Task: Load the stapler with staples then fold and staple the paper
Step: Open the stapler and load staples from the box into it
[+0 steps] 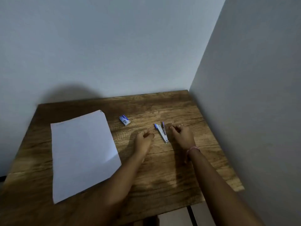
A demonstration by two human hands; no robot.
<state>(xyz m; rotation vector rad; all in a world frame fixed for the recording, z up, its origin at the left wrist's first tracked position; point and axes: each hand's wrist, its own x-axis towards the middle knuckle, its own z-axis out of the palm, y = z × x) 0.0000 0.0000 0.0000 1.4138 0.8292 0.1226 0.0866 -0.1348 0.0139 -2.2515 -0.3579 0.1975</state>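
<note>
We judge the task to be at its very start: the small blue and silver metal stapler (161,132) lies on the brown wood-grain table (171,173) with its top arm swung apart from the base, so it looks opened for loading, though we cannot tell whether any staples sit in its channel. The small blue and white staple box (124,120) rests apart from it, further back and to the left, and it looks closed. The white sheet of paper (83,152) lies flat and unfolded at the left of the table, so loading, folding and stapling all appear to remain. The stapler lies between our two hands, touched by neither. Our left hand (144,138) rests on the table just left of it, fingers loosely curled and its grip holding nothing. Our right hand (183,136) sits just beside the stapler's right side, fingers likewise loosely bent, grip empty.
</note>
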